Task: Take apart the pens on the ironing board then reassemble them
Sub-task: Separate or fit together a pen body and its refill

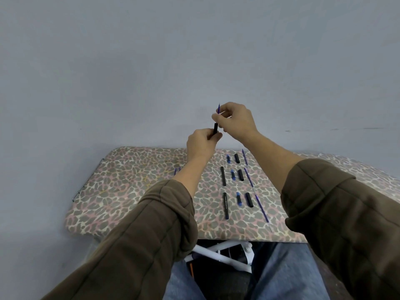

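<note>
Past our brown sleeves (151, 224), left hand (201, 145) grips the black barrel (215, 128) and right hand (237, 120) pinches the blue refill (218, 108) above the ironing board (121, 191) (loose parts (226, 205) lie there), so we reckon it's the refill step, straight slide next.

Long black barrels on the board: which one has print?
The long barrel nearer the person, with white lettering along its side; the farther long barrel looks plain black.
</note>
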